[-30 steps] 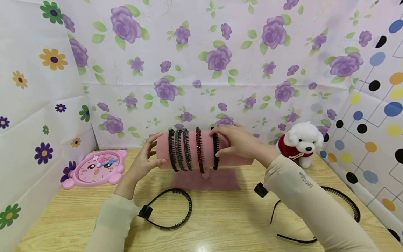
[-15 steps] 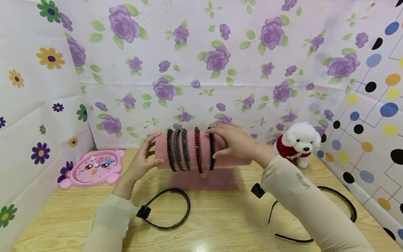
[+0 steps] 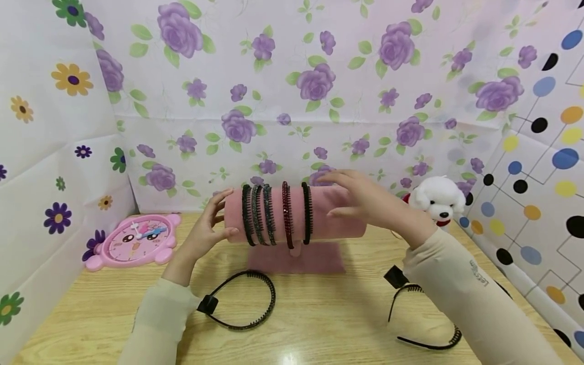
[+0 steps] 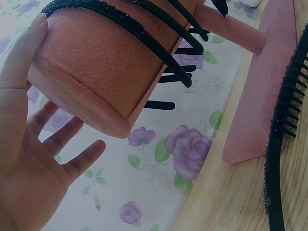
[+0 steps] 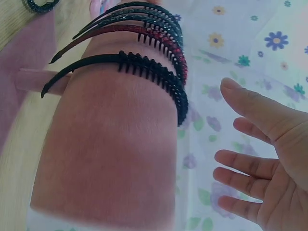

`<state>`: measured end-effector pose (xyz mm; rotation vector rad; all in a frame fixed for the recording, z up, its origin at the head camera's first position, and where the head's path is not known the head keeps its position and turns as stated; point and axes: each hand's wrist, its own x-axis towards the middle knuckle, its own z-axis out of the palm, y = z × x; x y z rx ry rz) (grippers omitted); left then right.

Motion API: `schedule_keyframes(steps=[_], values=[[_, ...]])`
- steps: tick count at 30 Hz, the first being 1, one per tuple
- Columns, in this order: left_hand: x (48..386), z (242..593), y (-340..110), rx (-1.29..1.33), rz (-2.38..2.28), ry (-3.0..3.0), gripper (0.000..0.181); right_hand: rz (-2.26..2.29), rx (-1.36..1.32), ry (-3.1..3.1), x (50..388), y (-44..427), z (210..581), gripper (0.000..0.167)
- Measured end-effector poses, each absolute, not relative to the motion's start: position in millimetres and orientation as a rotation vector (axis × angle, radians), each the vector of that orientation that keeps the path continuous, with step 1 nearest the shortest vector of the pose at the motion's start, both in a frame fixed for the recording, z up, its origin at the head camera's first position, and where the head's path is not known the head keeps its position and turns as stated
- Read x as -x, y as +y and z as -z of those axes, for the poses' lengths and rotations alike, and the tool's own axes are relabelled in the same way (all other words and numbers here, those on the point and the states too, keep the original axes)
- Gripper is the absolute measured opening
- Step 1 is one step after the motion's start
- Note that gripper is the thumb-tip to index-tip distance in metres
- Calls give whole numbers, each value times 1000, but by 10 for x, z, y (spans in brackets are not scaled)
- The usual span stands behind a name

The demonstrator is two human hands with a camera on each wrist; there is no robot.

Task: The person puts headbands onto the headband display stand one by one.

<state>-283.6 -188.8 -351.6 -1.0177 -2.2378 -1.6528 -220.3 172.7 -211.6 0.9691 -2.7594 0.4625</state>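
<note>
A pink padded roll on a T-shaped headband stand (image 3: 339,220) carries several toothed headbands. The rightmost is a black headband (image 3: 307,213); left of it sits a red headband (image 3: 287,215), then several dark glittery ones (image 3: 258,215). My left hand (image 3: 199,241) holds the roll's left end between thumb and fingers; in the left wrist view the thumb lies against the roll and three fingers spread past its end. My right hand (image 3: 367,200) is off the headbands near the roll's right part; its fingers (image 5: 245,163) are spread and hold nothing in the right wrist view.
On the wooden table (image 3: 315,324) lies one loose headband (image 3: 269,299) at front left and another black headband (image 3: 426,346) at right, partly hidden by the right sleeve. A pink clock (image 3: 137,243) stands left, a white toy dog (image 3: 438,197) right. Patterned cloth (image 3: 283,76) walls surround the table.
My right hand has let go of the black headband and moved right and slightly up, after shifting that band a little left. My left hand has stayed on the roll's end.
</note>
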Motion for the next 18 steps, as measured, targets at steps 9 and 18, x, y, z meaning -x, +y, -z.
schedule_keyframes(steps=[9,18], values=[[2845,3519,-1892,1019,1660,-2232,82,-452,-873,-2759,1988,2026,2216,56],[2824,3514,-1885,1024,1674,-2230,82,-377,-836,-2742,1857,2311,2372,49]])
